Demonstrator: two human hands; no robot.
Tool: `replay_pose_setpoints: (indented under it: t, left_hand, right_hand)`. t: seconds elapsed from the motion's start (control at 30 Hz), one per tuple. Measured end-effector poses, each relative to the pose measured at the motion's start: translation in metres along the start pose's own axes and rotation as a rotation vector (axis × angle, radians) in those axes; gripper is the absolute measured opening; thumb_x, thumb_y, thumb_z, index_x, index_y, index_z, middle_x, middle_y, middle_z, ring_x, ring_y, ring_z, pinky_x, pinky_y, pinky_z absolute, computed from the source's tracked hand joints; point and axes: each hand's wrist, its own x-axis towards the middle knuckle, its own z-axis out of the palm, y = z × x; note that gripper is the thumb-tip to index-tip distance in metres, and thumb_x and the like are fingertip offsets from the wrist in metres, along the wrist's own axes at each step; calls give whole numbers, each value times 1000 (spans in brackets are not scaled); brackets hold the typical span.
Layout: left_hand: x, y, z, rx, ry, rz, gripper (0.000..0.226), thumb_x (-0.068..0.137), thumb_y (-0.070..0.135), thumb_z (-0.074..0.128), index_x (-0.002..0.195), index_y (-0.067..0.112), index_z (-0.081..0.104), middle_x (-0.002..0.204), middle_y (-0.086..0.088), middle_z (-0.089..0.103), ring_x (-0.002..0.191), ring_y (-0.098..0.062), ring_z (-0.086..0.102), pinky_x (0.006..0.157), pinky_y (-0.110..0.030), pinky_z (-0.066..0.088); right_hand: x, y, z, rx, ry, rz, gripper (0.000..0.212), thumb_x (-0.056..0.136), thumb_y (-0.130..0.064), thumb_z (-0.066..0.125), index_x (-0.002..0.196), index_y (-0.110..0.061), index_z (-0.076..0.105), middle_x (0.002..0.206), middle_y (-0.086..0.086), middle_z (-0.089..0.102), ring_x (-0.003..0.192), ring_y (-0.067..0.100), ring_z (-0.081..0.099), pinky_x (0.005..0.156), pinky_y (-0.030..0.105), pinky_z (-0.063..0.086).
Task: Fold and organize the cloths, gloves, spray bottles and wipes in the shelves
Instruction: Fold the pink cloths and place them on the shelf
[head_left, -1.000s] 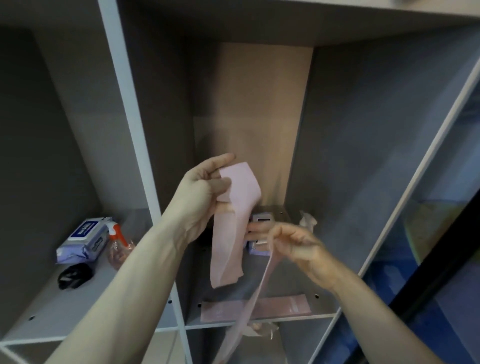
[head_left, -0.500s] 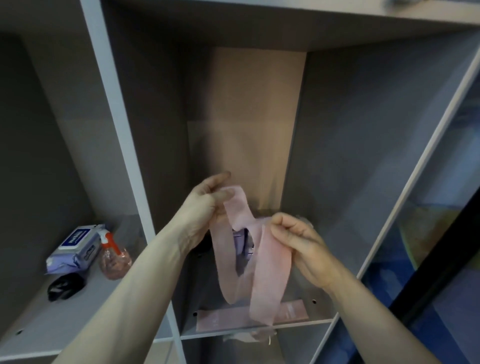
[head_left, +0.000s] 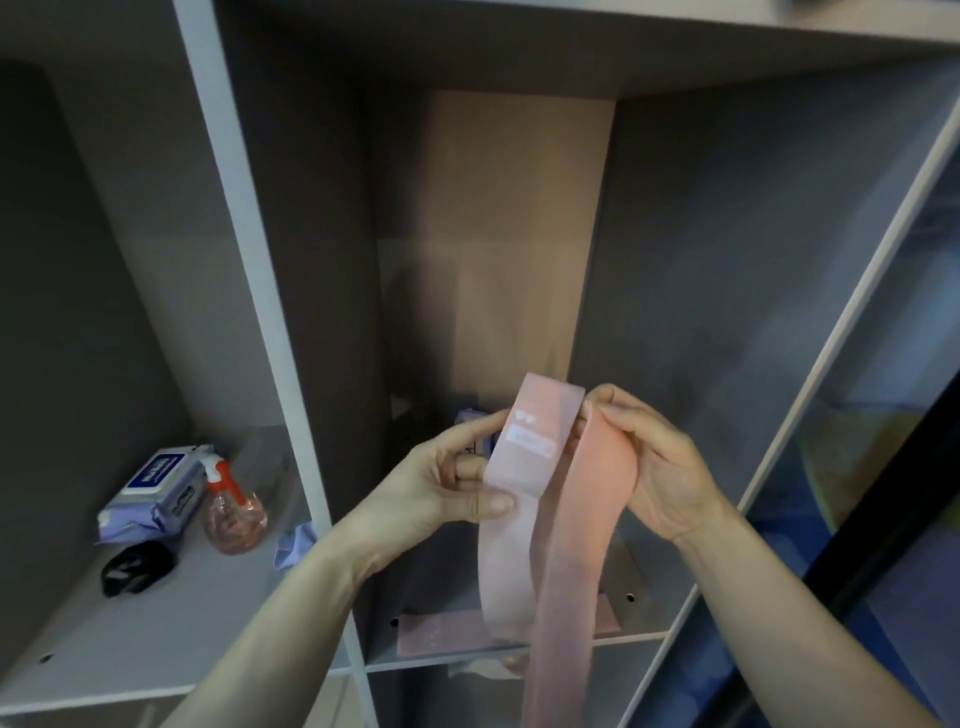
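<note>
Folding is the step in hand, by my reading: one long pink cloth strip (head_left: 524, 519) is held up in front of the middle shelf (head_left: 631, 577), its labelled end doubled over at the top while the rest trails down past that shelf's front edge. Left hand (head_left: 441, 488) has its fingers (head_left: 483, 426) and thumb clamped on the strip's left edge; right hand (head_left: 654, 462) curls its fingers round the top fold. Next move likely calls for bringing the hanging tail up, squaring the edges, then laying it flat beside the one pink strip (head_left: 441, 631) already lying at the middle shelf's front edge. On the left shelf (head_left: 130, 644), largest to smallest: one wipes pack (head_left: 156, 488) towards the back, one spray bottle (head_left: 231, 509) just beside it, one black bundle (head_left: 135, 566) nearer the front, possibly gloves, and one bluish scrap (head_left: 296, 540) at the right edge
</note>
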Motion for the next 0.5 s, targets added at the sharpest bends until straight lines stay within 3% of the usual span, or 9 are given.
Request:
replay_pose_setpoints:
  t: [0.2, 0.27, 0.37, 0.43, 0.5]
  left_hand:
    - [-1, -4, 10, 236, 220, 153, 72, 74, -5, 73, 133, 28, 48, 78, 4, 67, 84, -13, 67, 83, -28, 56]
    - [-1, -2, 13, 290, 278, 213, 62, 75, -5, 74, 124, 30, 58, 82, -4, 68, 84, -18, 66, 85, -32, 56]
    - [-2, 3, 15, 377, 401, 298, 42, 74, 0, 76, 103, 31, 71, 97, -3, 71, 91, -26, 66, 79, -31, 57]
    - [-2, 8, 16, 429, 432, 366, 37, 75, 2, 76, 96, 33, 74, 94, 2, 70, 88, -23, 65, 72, -28, 57]
    - [-2, 14, 16, 469, 449, 424, 29, 74, 3, 76, 88, 29, 76, 86, 2, 69, 82, -20, 66, 73, -29, 55]
  right_hand:
    - [-6, -5, -4, -19, 31, -23, 41, 56, -37, 86, 79, -11, 63, 76, 8, 59, 69, 18, 59, 64, 25, 51]
    - [-9, -7, -3, -38, 51, -36, 35, 61, -33, 83, 78, -11, 61, 75, 7, 59, 67, 15, 59, 63, 23, 51]
    - [-13, -10, 0, -13, 68, -61, 11, 79, -14, 62, 79, -6, 56, 70, 7, 60, 65, 14, 62, 63, 24, 55]
    - [-13, -11, 0, 9, 42, -54, 15, 77, -14, 65, 81, -5, 54, 76, 10, 60, 72, 19, 64, 71, 31, 56]
    - [-13, -12, 0, -49, 61, -41, 13, 78, -15, 65, 81, -7, 55, 77, 10, 59, 71, 18, 61, 68, 29, 52]
